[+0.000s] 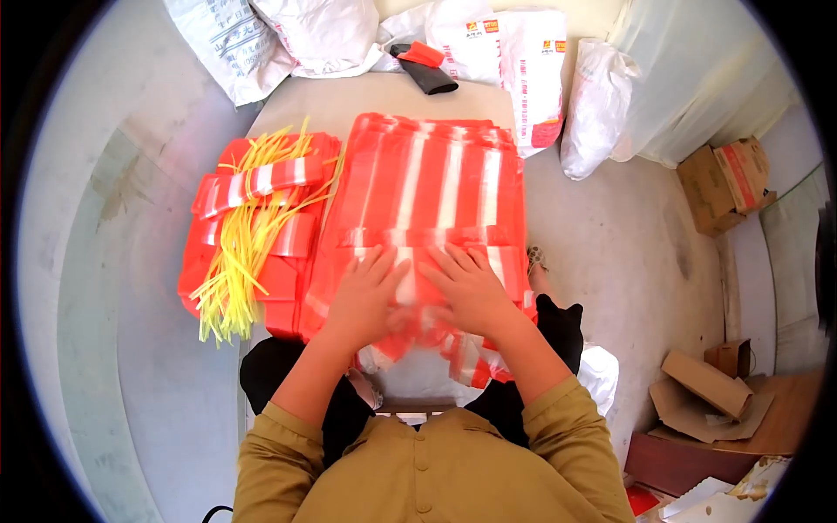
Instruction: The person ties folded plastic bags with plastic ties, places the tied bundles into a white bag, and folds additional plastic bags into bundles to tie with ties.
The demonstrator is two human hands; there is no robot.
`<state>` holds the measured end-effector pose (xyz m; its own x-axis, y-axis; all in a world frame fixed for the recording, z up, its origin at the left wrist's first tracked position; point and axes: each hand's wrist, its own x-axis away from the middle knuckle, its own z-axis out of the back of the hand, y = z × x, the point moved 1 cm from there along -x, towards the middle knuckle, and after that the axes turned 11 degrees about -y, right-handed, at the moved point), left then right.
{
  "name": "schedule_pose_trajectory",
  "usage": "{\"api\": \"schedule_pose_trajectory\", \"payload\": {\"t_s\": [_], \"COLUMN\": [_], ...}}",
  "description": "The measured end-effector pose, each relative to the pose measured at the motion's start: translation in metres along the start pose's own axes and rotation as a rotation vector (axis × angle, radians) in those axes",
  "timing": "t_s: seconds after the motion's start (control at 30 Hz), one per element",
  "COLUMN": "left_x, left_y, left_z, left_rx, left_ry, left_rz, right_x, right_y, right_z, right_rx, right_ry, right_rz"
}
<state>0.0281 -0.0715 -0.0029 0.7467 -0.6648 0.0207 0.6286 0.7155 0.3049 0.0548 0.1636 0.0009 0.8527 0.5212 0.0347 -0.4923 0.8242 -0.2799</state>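
A thick stack of red-and-white striped plastic sheets or bags (427, 183) lies on the table in front of me. Its top layer is folded over near my side, with a crease running across it. My left hand (370, 296) rests on the folded part, fingers spread. Beside it, my right hand (475, 292) lies flat on the same fold with its fingers apart. The thumbs are blurred. Crumpled striped plastic (475, 357) hangs over the near table edge. To the left, a bundle of yellow strips (240, 253) lies across smaller folded red packs (283, 296).
White printed sacks (532, 78) line the table's far side, with a black-and-red roll-like item (427, 74) near them. Cardboard boxes (728, 183) stand at the right wall. Opened cardboard (706, 401) lies at lower right. The beige tabletop (305, 98) shows behind the stacks.
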Motion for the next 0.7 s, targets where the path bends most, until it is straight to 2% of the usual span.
{"api": "schedule_pose_trajectory", "payload": {"t_s": [0.17,0.37,0.5,0.53,0.6,0.7], "left_x": [0.005,0.003,0.001,0.001,0.004,0.010], "left_y": [-0.012,-0.012,-0.017,-0.016,-0.012,-0.003], "left_z": [0.006,0.012,0.008,0.012,0.033,0.070], "left_rx": [0.026,-0.057,-0.156,-0.161,-0.006,0.068], "left_ry": [0.004,-0.009,0.020,0.025,-0.096,-0.247], "left_rz": [0.013,0.007,-0.034,-0.041,-0.001,0.106], "right_x": [0.012,0.020,0.016,0.015,0.016,0.015], "right_y": [0.025,0.027,0.023,0.023,0.019,0.000], "right_z": [0.007,0.017,0.018,0.023,0.038,0.085], "right_rx": [-0.065,0.084,0.095,0.050,-0.046,-0.240], "right_ry": [-0.084,-0.146,-0.011,-0.093,-0.264,-0.511], "right_rz": [-0.074,-0.083,-0.024,-0.050,-0.098,-0.306]}}
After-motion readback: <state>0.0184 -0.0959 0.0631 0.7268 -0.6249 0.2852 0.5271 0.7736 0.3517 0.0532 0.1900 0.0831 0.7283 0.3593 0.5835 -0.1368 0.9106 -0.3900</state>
